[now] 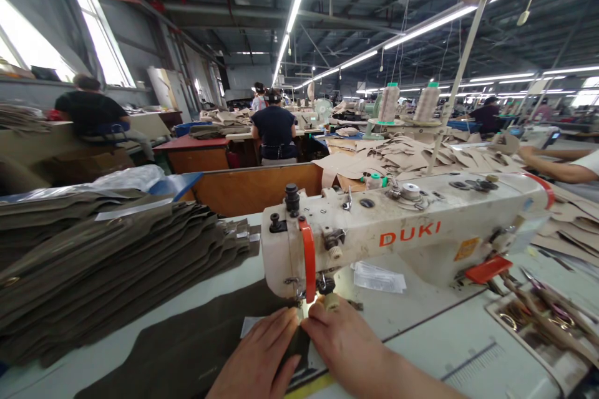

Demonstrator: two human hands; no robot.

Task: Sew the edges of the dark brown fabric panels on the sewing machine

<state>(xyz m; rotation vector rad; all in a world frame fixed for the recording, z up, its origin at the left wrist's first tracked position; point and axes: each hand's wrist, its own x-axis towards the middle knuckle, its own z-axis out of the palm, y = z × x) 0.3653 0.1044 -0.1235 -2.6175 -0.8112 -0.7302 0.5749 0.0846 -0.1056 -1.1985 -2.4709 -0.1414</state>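
My right grip (345, 331): curled; can't tell if pinching
Left grip (262, 349): flat, unclenched
Dark cloth (187, 330): prob light, bendy; I'd press edges

Hands: two in the thick of it, left hand (262, 349) and right hand (344, 330)
Sewing machine (407, 237): just one on this worktop (421, 336)
Loose olive piece (187, 336): one, running off the near edge
Olive stack (116, 255): one, at the left edge, layers overlapping too much to count
White label bundle (378, 277): one, plus one lone slip (249, 325)
Tool tray (521, 348): one, towards the right edge
Tall thread cones (389, 103): two, beyond the far edge
Co-workers (275, 128): five at least, distance blurring the tally
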